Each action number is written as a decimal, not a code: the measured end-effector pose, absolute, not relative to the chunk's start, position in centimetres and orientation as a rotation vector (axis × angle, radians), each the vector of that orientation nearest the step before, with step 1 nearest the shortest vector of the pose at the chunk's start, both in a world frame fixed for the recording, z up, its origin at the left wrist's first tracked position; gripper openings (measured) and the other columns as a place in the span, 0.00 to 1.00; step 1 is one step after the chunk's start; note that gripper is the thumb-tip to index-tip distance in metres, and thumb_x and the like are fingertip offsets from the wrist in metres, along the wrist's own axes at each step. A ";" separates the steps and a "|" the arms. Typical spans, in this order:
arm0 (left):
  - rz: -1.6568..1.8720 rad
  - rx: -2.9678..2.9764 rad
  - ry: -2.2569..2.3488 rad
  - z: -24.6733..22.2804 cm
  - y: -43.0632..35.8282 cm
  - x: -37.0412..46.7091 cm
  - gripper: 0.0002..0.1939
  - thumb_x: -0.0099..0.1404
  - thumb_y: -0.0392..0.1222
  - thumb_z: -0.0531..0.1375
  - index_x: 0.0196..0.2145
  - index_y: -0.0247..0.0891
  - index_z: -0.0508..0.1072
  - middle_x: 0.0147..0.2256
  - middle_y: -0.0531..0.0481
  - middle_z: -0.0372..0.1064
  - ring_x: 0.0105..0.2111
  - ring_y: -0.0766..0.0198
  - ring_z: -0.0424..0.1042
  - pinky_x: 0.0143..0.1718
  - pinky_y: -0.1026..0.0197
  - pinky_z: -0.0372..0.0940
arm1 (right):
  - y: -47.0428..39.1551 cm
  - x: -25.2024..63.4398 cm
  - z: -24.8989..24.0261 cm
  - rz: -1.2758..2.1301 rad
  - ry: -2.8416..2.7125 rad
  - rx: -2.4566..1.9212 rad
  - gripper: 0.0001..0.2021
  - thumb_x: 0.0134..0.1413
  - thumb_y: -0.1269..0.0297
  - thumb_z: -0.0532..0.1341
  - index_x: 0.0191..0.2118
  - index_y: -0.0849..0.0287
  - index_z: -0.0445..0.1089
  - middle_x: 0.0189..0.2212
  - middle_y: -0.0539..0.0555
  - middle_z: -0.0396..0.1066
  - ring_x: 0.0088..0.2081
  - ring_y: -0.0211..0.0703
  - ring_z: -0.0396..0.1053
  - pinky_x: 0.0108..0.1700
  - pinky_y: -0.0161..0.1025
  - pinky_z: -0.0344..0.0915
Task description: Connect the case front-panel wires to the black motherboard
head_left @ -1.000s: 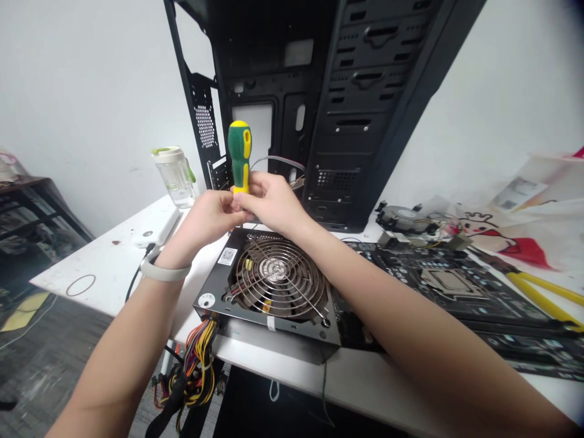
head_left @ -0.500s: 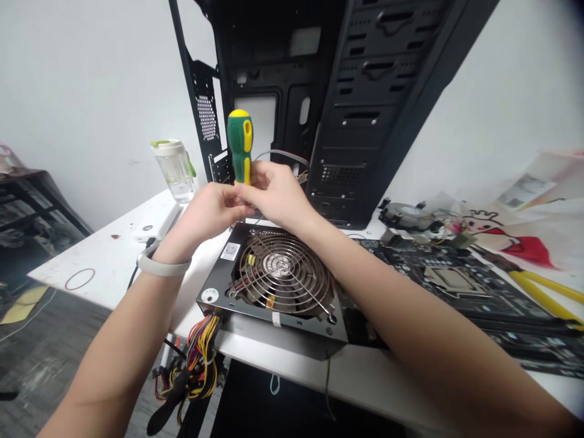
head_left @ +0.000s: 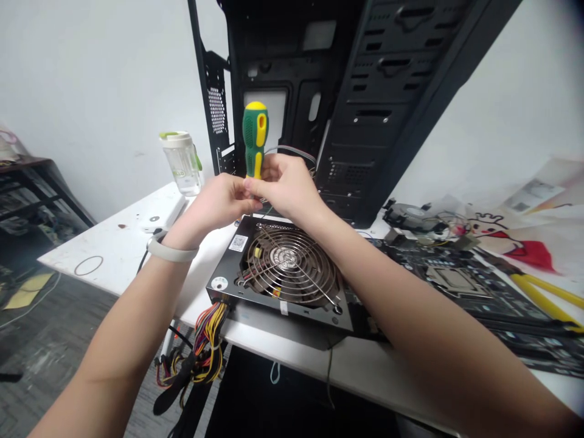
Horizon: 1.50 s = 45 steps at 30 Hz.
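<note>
A green and yellow screwdriver (head_left: 255, 134) stands nearly upright over the far left corner of a black power supply (head_left: 232, 267). Its shaft is mostly hidden by fingers. My right hand (head_left: 292, 185) is closed on the lower end of the handle, thumb in front. Just below, my left hand (head_left: 221, 201) pinches around the shaft, fingertips together. The power supply lies fan side up, with a round wire fan grille (head_left: 285, 258). From its near left side a bundle of coloured cables (head_left: 210, 331) hangs over the table edge.
Behind the hands stands a tall black computer case (head_left: 396, 103). To the right lie a motherboard (head_left: 460, 283), a cooler fan (head_left: 408, 213) and yellow-handled pliers (head_left: 542, 298). On the left are a clear bottle (head_left: 182, 164), a white box (head_left: 159, 210) and the table corner.
The whole view has shifted, so everything sits slightly farther right and a little higher. Both hands keep their hold on the screwdriver over the same corner of the power supply.
</note>
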<state>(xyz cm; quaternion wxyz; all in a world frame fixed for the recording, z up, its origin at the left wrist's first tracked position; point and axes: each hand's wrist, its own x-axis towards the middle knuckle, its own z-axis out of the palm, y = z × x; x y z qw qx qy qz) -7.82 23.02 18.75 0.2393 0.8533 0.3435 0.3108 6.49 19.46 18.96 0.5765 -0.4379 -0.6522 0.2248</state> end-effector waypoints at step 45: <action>1.173 1.908 0.332 14.1 15.2 -14.0 0.12 0.62 0.48 0.68 0.27 0.37 0.77 0.24 0.53 0.73 0.25 0.67 0.69 0.29 0.66 0.65 | 11.1 3.4 18.7 0.795 -1.723 -0.625 0.10 0.55 0.67 0.65 0.44 0.54 0.70 0.35 0.45 0.70 0.38 0.37 0.73 0.41 0.38 0.75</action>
